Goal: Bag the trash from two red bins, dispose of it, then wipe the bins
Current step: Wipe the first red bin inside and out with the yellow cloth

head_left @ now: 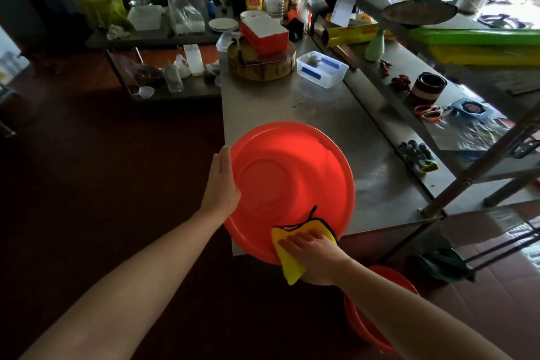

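A red bin lies upside down on the near end of the steel table, its round bottom facing up and its rim overhanging the table's edge. My left hand rests flat against the bin's left side, fingers straight. My right hand presses a yellow cloth with black trim onto the bin's near edge. A second red bin stands on the floor below my right forearm, partly hidden by it.
Further along the table are a clear plastic tub, a wooden chopping block and a red-and-white box. Bottles stand at the back. A steel shelf on the right holds gloves, scissors and rolls. Dark floor lies to the left.
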The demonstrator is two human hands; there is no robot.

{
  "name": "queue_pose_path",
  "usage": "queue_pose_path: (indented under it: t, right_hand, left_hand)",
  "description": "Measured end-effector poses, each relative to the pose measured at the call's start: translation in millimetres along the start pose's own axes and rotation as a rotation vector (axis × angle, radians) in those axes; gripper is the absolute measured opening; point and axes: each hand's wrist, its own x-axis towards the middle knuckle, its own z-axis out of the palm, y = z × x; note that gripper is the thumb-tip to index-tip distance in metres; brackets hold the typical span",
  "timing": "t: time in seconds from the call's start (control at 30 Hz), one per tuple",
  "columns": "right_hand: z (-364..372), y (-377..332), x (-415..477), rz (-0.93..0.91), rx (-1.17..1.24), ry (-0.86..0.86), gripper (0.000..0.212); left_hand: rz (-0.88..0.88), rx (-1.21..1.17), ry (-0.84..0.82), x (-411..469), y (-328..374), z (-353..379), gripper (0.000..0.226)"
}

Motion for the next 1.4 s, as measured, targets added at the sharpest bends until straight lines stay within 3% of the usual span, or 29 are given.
queue_pose_path:
  t: [0.17,0.33,0.63,0.87,1.07,1.13,1.23,1.3,1.33,1.4]
  right_hand:
    - [-3.4,0.9,4.8,0.009,-0.010,0.030,0.091]
    - [0.0,-1.8,5.6,0.031,-0.017,0.065,0.089]
    - [-2.5,-5.5,8.1,0.089,0.135,0.023,0.092]
    - [-19.1,-10.9,19.3,0.201,0.361,-0.051,0.090]
    - [-12.7,-18.7,42.6,0.267,0.577,-0.152,0.098]
    - [-9.5,-21.5,48.2,0.344,0.650,-0.120,0.088]
    - [-5.8,-25.7,52.7,0.407,0.419,-0.154,0.056]
    - [-8.3,-28.5,54.1,0.424,0.367,-0.161,0.052]
    - [-11.0,-27.4,54.1,0.401,0.366,-0.171,0.056]
    - [-13.3,-22.0,51.0,0.300,0.402,-0.227,0.085]
  left_hand:
    - [0.192,0.341,0.021,3.7,-3.1,0.9,0.108]
    - [0.318,0.527,0.018,7.2,-4.7,0.1,0.111]
    - [0.276,0.384,-0.058,3.7,4.5,-9.7,0.093]
    - [0.284,0.249,-0.045,-5.5,9.3,-7.9,0.115]
    - [0.284,0.223,-0.021,-9.5,8.6,-3.0,0.110]
    - [0.297,0.235,-0.017,-12.5,8.2,-1.3,0.109]
    - [0.292,0.248,-0.010,-16.2,9.8,1.7,0.108]
    - [0.283,0.264,-0.002,-17.8,11.0,3.1,0.109]
    - [0.280,0.276,-0.003,-17.8,10.3,3.5,0.110]
    - [0.263,0.300,-0.009,-15.6,5.7,3.2,0.111]
